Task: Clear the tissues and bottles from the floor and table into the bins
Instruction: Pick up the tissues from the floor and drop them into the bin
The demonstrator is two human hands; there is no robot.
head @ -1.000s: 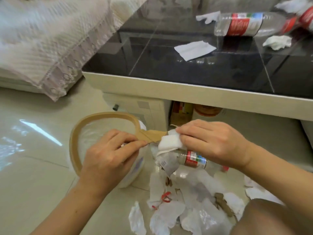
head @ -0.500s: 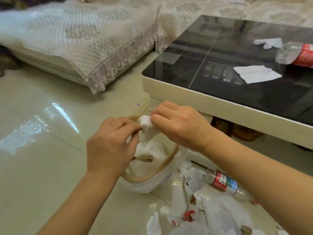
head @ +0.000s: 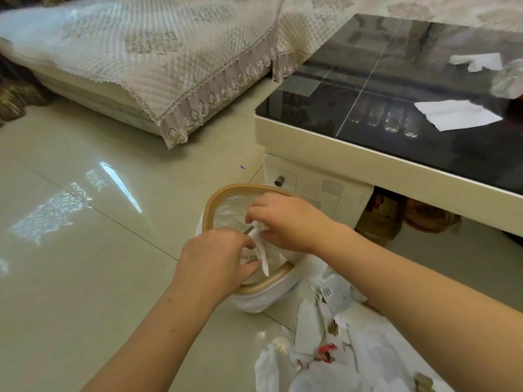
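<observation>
A white bin with a tan rim (head: pixel 226 190) stands on the floor beside the table. Both hands hover over its mouth. My right hand (head: pixel 288 222) pinches a crumpled white tissue (head: pixel 261 250) that hangs down into the bin. My left hand (head: pixel 215 261) is curled beside it, fingertips at the same tissue; its grip is partly hidden. More tissues and torn paper (head: pixel 325 346) lie on the floor near the bin. On the black glass table (head: pixel 396 171) lie a flat tissue (head: pixel 455 114), another tissue (head: pixel 478 60) and the end of a clear bottle (head: pixel 508 80).
A sofa with a quilted lace-edged cover (head: pixel 158 52) runs along the far left. The table's cream drawer unit (head: pixel 317 188) stands right behind the bin. Boxes and a brown item (head: pixel 424 219) sit under the table. Glossy floor tiles (head: pixel 70 264) spread to the left.
Both hands have lowered with the tissue from above the bin down into its mouth. The view has shifted left, and the floor bottle is out of sight.
</observation>
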